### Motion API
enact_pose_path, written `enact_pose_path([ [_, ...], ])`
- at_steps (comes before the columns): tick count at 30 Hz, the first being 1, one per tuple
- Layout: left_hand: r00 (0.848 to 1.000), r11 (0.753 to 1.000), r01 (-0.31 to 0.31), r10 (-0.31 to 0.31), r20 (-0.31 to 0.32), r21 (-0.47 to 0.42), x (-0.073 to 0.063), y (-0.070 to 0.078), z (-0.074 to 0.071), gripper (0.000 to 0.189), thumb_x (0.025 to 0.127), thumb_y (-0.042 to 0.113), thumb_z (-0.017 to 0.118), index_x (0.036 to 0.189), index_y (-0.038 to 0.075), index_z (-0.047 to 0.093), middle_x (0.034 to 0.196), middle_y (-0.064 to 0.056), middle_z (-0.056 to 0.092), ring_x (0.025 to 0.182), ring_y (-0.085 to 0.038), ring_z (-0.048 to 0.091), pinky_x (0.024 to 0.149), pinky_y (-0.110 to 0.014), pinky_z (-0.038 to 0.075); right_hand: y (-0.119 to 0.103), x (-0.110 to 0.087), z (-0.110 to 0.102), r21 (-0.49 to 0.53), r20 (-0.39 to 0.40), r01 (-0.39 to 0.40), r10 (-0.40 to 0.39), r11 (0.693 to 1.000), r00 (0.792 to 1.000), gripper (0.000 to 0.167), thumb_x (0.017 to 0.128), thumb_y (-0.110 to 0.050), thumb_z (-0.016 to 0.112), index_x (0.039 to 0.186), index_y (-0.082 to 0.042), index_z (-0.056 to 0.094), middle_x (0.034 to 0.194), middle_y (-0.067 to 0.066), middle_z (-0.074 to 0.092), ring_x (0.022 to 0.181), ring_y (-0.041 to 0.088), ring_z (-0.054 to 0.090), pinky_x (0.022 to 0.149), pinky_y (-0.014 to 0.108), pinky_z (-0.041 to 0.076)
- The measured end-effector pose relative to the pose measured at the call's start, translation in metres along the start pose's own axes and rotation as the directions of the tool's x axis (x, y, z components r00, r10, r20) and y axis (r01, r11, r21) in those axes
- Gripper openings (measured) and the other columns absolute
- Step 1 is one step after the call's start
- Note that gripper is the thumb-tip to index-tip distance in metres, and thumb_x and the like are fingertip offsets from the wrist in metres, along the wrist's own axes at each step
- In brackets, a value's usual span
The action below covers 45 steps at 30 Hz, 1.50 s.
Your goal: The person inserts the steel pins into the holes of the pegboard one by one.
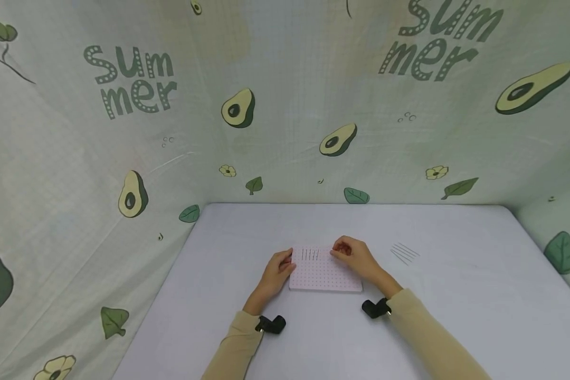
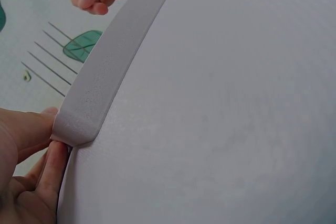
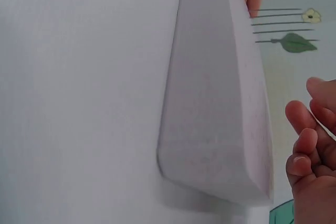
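Pale pink pegboard [image 1: 325, 279] on the white table [image 1: 480, 295]: the left hand [image 1: 276, 269] pinches its nine-o'clock edge between thumb and fingers. Thin rods [image 1: 310, 254] stand in a row toward eleven. At two o'clock the right hand [image 1: 354, 257] curls its fingers; whether they pinch a rod, I cannot tell. Loose rods [image 1: 405, 253] lie toward three. A leftward brush of the knuckles could tip the standing rods; a slack left grip might let the pegboard skid.
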<state>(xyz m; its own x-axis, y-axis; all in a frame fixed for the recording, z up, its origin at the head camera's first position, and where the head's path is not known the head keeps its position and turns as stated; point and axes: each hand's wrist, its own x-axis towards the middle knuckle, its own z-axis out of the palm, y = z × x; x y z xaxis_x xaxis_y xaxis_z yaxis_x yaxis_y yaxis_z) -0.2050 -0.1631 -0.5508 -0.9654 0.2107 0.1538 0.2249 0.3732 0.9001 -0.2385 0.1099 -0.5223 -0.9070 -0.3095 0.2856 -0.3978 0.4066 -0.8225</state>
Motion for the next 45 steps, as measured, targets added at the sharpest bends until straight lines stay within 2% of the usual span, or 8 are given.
enact_pose_path([
  [6, 1.000, 1.000, -0.010, 0.010, -0.011, -0.008, 0.000, 0.003, 0.001, 0.047, 0.099, 0.000, 0.058, 0.142, -0.013, 0.044, 0.133, -0.027, 0.049, 0.118, -0.039, 0.053, 0.103, -0.042, 0.048, 0.003, -0.004, -0.017, -0.019, -0.032, -0.036, 0.035, 0.999, 0.999, 0.010, 0.089, -0.011, 0.076, 0.093, -0.008, 0.068, 0.078, 0.000, 0.057, 0.071, 0.017, 0.049, 0.057, 0.021, 0.042],
  [12, 1.000, 1.000, -0.018, 0.018, -0.005, -0.002, -0.010, 0.043, -0.004, 0.044, 0.097, -0.009, 0.055, 0.137, -0.021, 0.042, 0.129, -0.036, 0.047, 0.116, -0.047, 0.052, 0.102, -0.050, 0.046, 0.007, -0.010, -0.033, -0.055, -0.071, -0.043, 0.039, 0.998, 0.997, 0.011, 0.090, -0.010, 0.076, 0.095, -0.004, 0.069, 0.079, 0.001, 0.058, 0.072, 0.017, 0.049, 0.058, 0.020, 0.042],
  [14, 1.000, 1.000, -0.023, 0.023, -0.002, 0.001, -0.011, 0.047, -0.005, 0.043, 0.097, -0.009, 0.055, 0.137, -0.021, 0.042, 0.129, -0.036, 0.047, 0.116, -0.046, 0.052, 0.102, -0.049, 0.047, 0.009, -0.012, -0.039, -0.063, -0.083, -0.056, 0.050, 0.996, 0.995, 0.012, 0.090, -0.011, 0.075, 0.096, -0.003, 0.069, 0.080, 0.002, 0.059, 0.073, 0.018, 0.049, 0.059, 0.020, 0.042],
  [17, 1.000, 1.000, -0.017, 0.017, -0.002, 0.003, -0.009, 0.043, -0.004, 0.044, 0.097, -0.009, 0.055, 0.138, -0.020, 0.042, 0.130, -0.035, 0.047, 0.116, -0.045, 0.052, 0.102, -0.049, 0.047, 0.012, -0.015, -0.047, -0.076, -0.105, -0.077, 0.069, 0.994, 0.992, 0.012, 0.090, -0.009, 0.075, 0.096, -0.001, 0.070, 0.081, 0.003, 0.060, 0.074, 0.018, 0.050, 0.059, 0.019, 0.042],
  [23, 1.000, 1.000, -0.020, 0.021, -0.019, 0.024, -0.001, 0.010, 0.003, 0.046, 0.099, -0.004, 0.056, 0.140, -0.017, 0.042, 0.132, -0.031, 0.048, 0.117, -0.041, 0.053, 0.103, -0.046, 0.047, 0.018, -0.024, -0.062, -0.108, -0.134, -0.124, 0.109, 0.986, 0.985, 0.013, 0.091, -0.011, 0.074, 0.097, 0.000, 0.070, 0.084, 0.006, 0.066, 0.073, 0.018, 0.053, 0.057, 0.020, 0.045],
  [26, 1.000, 1.000, -0.013, 0.014, -0.015, 0.020, 0.001, 0.002, 0.003, 0.047, 0.099, 0.000, 0.058, 0.142, -0.012, 0.044, 0.133, -0.027, 0.049, 0.118, -0.037, 0.053, 0.103, -0.041, 0.048, 0.022, -0.029, -0.069, -0.122, -0.158, -0.146, 0.126, 0.982, 0.979, 0.014, 0.092, -0.011, 0.073, 0.097, 0.001, 0.070, 0.084, 0.006, 0.066, 0.071, 0.017, 0.053, 0.056, 0.019, 0.045],
  [39, 1.000, 0.999, 0.003, -0.003, 0.000, 0.034, -0.001, 0.000, 0.002, 0.048, 0.099, 0.004, 0.059, 0.144, -0.008, 0.045, 0.133, -0.023, 0.050, 0.118, -0.033, 0.053, 0.103, -0.033, 0.048, 0.038, -0.046, -0.088, -0.170, -0.262, -0.201, 0.152, 0.965, 0.953, 0.017, 0.091, -0.014, 0.075, 0.096, 0.002, 0.073, 0.083, 0.007, 0.068, 0.072, 0.011, 0.055, 0.059, 0.016, 0.047],
  [45, 0.999, 0.998, -0.054, 0.054, -0.004, 0.021, -0.002, -0.001, 0.001, 0.048, 0.100, 0.007, 0.059, 0.143, -0.009, 0.045, 0.131, -0.024, 0.051, 0.116, -0.031, 0.054, 0.102, -0.029, 0.049, 0.043, -0.052, -0.094, -0.180, -0.301, -0.225, 0.164, 0.958, 0.939, 0.018, 0.090, -0.014, 0.075, 0.095, 0.004, 0.073, 0.080, 0.008, 0.067, 0.070, 0.009, 0.055, 0.057, 0.017, 0.047],
])
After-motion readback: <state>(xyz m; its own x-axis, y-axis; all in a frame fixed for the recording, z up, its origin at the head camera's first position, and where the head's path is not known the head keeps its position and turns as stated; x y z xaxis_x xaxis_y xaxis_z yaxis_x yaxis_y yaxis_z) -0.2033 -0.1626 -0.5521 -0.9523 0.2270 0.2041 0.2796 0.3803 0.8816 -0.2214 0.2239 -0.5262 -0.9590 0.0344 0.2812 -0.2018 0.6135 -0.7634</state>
